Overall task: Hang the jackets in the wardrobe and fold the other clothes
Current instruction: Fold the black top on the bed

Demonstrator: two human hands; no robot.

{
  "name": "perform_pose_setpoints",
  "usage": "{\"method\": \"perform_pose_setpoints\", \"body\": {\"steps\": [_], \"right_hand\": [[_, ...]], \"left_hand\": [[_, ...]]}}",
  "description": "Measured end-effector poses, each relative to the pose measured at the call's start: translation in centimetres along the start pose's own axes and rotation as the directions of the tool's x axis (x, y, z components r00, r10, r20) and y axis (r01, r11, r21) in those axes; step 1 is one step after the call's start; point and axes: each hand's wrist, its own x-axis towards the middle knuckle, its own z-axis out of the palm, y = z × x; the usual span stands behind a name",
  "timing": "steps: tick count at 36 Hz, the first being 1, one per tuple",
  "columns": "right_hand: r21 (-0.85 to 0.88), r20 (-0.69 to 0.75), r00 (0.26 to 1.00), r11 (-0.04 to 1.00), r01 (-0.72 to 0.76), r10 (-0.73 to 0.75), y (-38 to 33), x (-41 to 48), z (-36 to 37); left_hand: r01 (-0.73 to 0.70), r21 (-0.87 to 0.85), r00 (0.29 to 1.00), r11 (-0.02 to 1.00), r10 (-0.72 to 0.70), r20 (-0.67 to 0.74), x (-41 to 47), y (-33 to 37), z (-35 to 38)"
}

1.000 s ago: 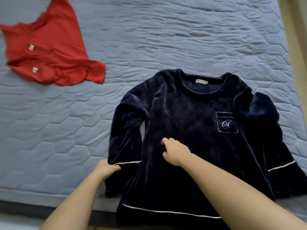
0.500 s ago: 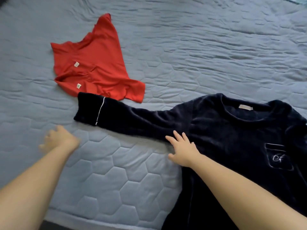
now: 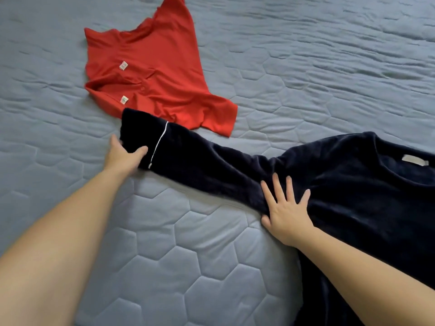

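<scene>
Head view, looking down on a bed [image 3: 188, 255] covered with a grey-blue quilted cover stitched in hexagons. A dark navy velvet sweater [image 3: 353, 196] lies flat on the bed at the right of the picture, and its body runs out of the frame at the right and bottom edges. A pale label [image 3: 415, 160] shows inside its neckline. One sleeve [image 3: 211, 163] stretches out straight from the shoulder toward the upper left, lying on the cover.

The left hand [image 3: 122, 157] grips the cuff [image 3: 138, 130] at the end of that sleeve. Its thumb [image 3: 140, 151] lies on top of the dark cloth just short of a thin white line of piping [image 3: 159, 140] that crosses the sleeve, and the other fingers are curled round the edge of the cuff, mostly hidden by it. The right hand [image 3: 288, 214] lies flat on the sweater where the sleeve meets the body, palm down, its fingers [image 3: 290, 187] straight and spread, pressing the cloth onto the bed and holding nothing.

A red shirt [image 3: 153, 71] lies crumpled and unfolded on the bed beyond the sleeve, in the upper left part of the picture. Two small white tags [image 3: 123, 65] show on it. The far corner of the cuff lies against the near edge of the red shirt and seems to overlap it slightly. Both bare forearms reach in from the bottom of the frame.
</scene>
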Motion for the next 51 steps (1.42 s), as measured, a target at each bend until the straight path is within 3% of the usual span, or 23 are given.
{"method": "perform_pose_setpoints", "body": {"steps": [4, 7, 9, 11, 13, 14, 17, 19, 21, 22, 24, 26, 28, 30, 32, 34, 37, 39, 41, 45, 48, 51], "right_hand": [[0.013, 0.052, 0.999, 1.000, 0.001, -0.002, 0.0, 0.7, 0.2], [0.126, 0.080, 0.996, 0.992, 0.016, -0.026, 0.2, 0.1, -2.0], [0.311, -0.099, 0.995, 0.950, 0.030, 0.001, 0.3, -1.0, -4.0], [0.443, -0.348, 0.934, 0.892, 0.084, 0.084, 0.5, -2.2, -5.4], [0.436, -0.402, 0.908, 0.897, 0.074, 0.120, 0.7, -2.6, -6.0], [0.415, -0.349, 0.929, 0.909, 0.036, 0.123, 0.8, -2.5, -5.9], [0.350, -0.033, 0.994, 0.933, -0.088, 0.107, 0.8, -1.6, -5.0], [0.300, 0.144, 0.988, 0.949, -0.099, 0.057, 0.8, -0.5, -4.4], [0.291, 0.229, 0.972, 0.950, -0.112, 0.045, 0.7, 0.7, -4.4], [0.306, 0.194, 0.979, 0.945, -0.114, 0.055, 0.6, 1.0, -4.7], [0.326, -0.054, 0.995, 0.943, -0.067, 0.090, 0.1, 1.1, -5.4], [0.338, -0.276, 0.952, 0.941, -0.028, 0.128, -0.6, 0.8, -5.4], [0.332, -0.229, 0.964, 0.942, -0.051, 0.133, -1.1, 0.5, -4.4], [0.259, -0.006, 0.995, 0.961, -0.098, 0.103, -1.0, 0.8, -2.8], [0.312, 0.091, 0.993, 0.945, -0.104, 0.079, -0.8, 1.6, -2.5], [0.464, 0.007, 0.997, 0.883, -0.073, 0.079, -1.2, 1.7, -3.2], [0.576, -0.131, 0.991, 0.816, 0.049, 0.033, -0.9, -0.7, -3.8], [0.556, -0.116, 0.993, 0.828, 0.074, -0.011, 0.1, -4.0, -3.4], [0.525, -0.050, 0.999, 0.851, 0.032, -0.006, 1.9, -7.8, -2.5], [0.479, 0.124, 0.991, 0.872, -0.101, 0.046, 5.6, -16.2, -0.7], [0.504, 0.247, 0.968, 0.848, -0.167, 0.044, 7.8, -21.6, 0.3], [0.487, 0.338, 0.941, 0.855, -0.177, 0.003, 9.9, -25.4, 1.5]], "left_hand": [[-0.026, 0.121, 0.999, 0.992, 0.023, 0.032, 0.4, -1.1, -0.6], [-0.038, 0.191, 0.999, 0.981, 0.043, -0.024, -1.1, -3.3, -3.3], [-0.056, 0.197, 0.998, 0.979, 0.056, 0.003, -2.6, -5.8, -5.8], [-0.013, 0.235, 0.978, 0.972, -0.037, 0.207, -4.3, -8.6, -7.9], [0.142, 0.246, 0.902, 0.959, -0.227, 0.367, -5.5, -10.0, -9.0], [0.198, 0.219, 0.895, 0.955, -0.268, 0.358, -5.5, -10.1, -9.0], [0.230, 0.053, 0.967, 0.972, -0.234, 0.102, -4.3, -8.9, -7.3], [0.269, -0.044, 0.962, 0.962, -0.265, 0.069, -3.7, -8.0, -5.5], [0.285, 0.002, 0.957, 0.958, -0.285, 0.061, -3.3, -7.1, -4.5], [0.251, 0.055, 0.968, 0.966, -0.251, -0.016, -2.9, -6.3, -4.6], [0.137, 0.137, 0.969, 0.981, -0.104, -0.223, -1.8, -4.2, -5.7], [0.060, 0.174, 0.944, 0.983, 0.001, -0.331, -0.4, -2.1, -7.3], [0.060, 0.255, 0.938, 0.965, 0.033, -0.345, 0.9, -1.0, -8.0], [0.123, 0.283, 0.941, 0.951, -0.021, -0.337, 0.9, -0.4, -7.3], [0.175, 0.268, 0.943, 0.947, -0.083, -0.322, -0.6, 0.0, -5.6], [0.100, 0.290, 0.963, 0.952, -0.019, -0.269, -3.5, 0.1, -3.4], [-0.198, 0.330, 0.950, 0.923, 0.263, -0.167, -9.8, 0.4, -0.1], [-0.344, 0.354, 0.911, 0.870, 0.400, -0.097, -14.5, 0.9, 1.7], [-0.423, 0.321, 0.895, 0.848, 0.447, -0.001, -19.2, 1.2, 3.5], [-0.319, 0.098, 0.892, 0.943, 0.264, 0.367, -28.8, 1.1, 7.0], [-0.228, 0.084, 0.754, 0.970, 0.122, 0.646, -35.9, -0.4, 9.3], [-0.182, 0.211, 0.657, 0.960, -0.040, 0.753, -42.0, -3.6, 10.6]]}}
